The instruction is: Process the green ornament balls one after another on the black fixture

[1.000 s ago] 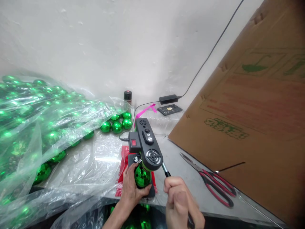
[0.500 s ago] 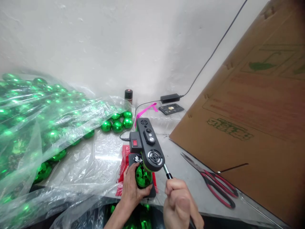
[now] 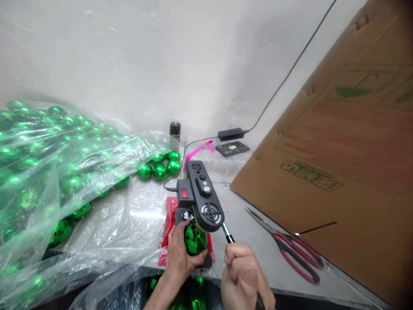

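A shiny green ball ornament [image 3: 195,240] sits under the front end of a black bench machine [image 3: 206,196] with round vents and a red switch. My left hand [image 3: 180,249] is closed around the ball's left and near sides, fingers at its top and thumb along its lower edge. My right hand [image 3: 245,273] grips the machine's lever [image 3: 228,234], a metal rod with a black handle, to the right of the ball. The machine's black base [image 3: 203,261] rests on a red sheet [image 3: 164,254]. The underside of the machine's head, over the ball, is hidden.
Many green balls [image 3: 61,232] lie under clear plastic [image 3: 106,168] at left, with several loose balls [image 3: 160,172] behind the machine. Scissors [image 3: 297,254] and a large cardboard box [image 3: 342,142] are at right. A power adapter [image 3: 231,134], phone [image 3: 232,148] and small dark bottle [image 3: 174,130] stand behind.
Both hands keep the same hold on the ball and lever. The whole view has shifted very slightly; nothing else visibly differs.
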A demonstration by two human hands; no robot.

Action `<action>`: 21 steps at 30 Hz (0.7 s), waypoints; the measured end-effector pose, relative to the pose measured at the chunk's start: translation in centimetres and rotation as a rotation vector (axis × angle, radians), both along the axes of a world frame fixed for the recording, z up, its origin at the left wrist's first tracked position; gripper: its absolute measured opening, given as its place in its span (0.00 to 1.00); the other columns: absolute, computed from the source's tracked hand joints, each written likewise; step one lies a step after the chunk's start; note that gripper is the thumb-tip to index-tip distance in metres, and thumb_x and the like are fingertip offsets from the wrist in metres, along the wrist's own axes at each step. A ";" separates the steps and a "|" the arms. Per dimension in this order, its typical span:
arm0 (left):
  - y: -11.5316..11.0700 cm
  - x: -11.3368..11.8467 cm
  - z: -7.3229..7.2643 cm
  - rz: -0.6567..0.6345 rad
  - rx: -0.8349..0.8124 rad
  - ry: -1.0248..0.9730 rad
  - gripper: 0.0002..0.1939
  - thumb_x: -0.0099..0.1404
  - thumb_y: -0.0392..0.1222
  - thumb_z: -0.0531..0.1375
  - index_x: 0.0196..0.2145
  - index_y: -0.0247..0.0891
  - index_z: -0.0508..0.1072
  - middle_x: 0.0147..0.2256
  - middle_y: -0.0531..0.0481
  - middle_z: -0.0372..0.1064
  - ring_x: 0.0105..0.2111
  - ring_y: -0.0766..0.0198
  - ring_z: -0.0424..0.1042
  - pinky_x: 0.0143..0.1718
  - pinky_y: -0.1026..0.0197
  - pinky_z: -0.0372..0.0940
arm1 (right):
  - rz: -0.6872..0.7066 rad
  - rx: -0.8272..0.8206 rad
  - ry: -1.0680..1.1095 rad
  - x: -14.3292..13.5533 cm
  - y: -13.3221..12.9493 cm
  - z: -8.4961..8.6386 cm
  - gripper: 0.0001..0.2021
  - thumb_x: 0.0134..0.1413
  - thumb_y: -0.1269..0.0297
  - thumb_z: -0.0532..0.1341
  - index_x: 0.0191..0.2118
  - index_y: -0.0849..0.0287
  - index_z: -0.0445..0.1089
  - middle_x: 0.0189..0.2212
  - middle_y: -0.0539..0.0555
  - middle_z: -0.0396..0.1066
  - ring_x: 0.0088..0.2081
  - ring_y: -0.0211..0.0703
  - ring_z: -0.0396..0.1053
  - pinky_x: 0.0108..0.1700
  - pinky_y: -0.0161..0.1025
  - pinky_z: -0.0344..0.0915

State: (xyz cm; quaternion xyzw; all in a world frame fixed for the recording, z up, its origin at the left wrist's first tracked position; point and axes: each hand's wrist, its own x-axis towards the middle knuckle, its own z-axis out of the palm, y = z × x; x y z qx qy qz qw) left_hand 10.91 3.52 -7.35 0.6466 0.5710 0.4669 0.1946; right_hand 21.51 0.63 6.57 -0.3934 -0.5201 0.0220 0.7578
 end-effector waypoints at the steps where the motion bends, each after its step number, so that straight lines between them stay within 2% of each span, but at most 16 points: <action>1: 0.0 0.0 0.0 -0.004 0.001 0.005 0.41 0.50 0.40 0.74 0.61 0.40 0.71 0.54 0.38 0.81 0.54 0.37 0.82 0.58 0.33 0.78 | 0.003 0.006 0.003 0.0 0.1 0.0 0.20 0.72 0.74 0.53 0.25 0.56 0.59 0.22 0.47 0.56 0.23 0.36 0.60 0.28 0.40 0.56; 8: 0.1 0.0 0.4 -0.004 0.029 -0.002 0.40 0.49 0.39 0.73 0.61 0.39 0.71 0.52 0.38 0.82 0.52 0.38 0.83 0.56 0.35 0.80 | 0.024 0.034 -0.006 0.0 0.3 -0.2 0.21 0.75 0.72 0.54 0.25 0.56 0.59 0.23 0.46 0.62 0.24 0.35 0.61 0.28 0.37 0.56; 14: 0.2 0.2 0.3 0.004 0.019 -0.010 0.40 0.49 0.39 0.74 0.60 0.39 0.72 0.52 0.38 0.82 0.52 0.38 0.83 0.56 0.33 0.79 | 0.025 0.071 -0.007 -0.3 0.7 0.7 0.25 0.79 0.67 0.54 0.23 0.56 0.57 0.20 0.44 0.56 0.24 0.34 0.60 0.26 0.34 0.57; 21: 0.4 0.3 -0.2 -0.007 0.049 -0.010 0.41 0.49 0.38 0.73 0.61 0.38 0.71 0.54 0.36 0.82 0.53 0.37 0.83 0.57 0.31 0.79 | 0.004 0.097 0.000 -0.8 0.9 1.3 0.25 0.79 0.67 0.54 0.23 0.56 0.56 0.19 0.44 0.54 0.23 0.34 0.59 0.25 0.33 0.57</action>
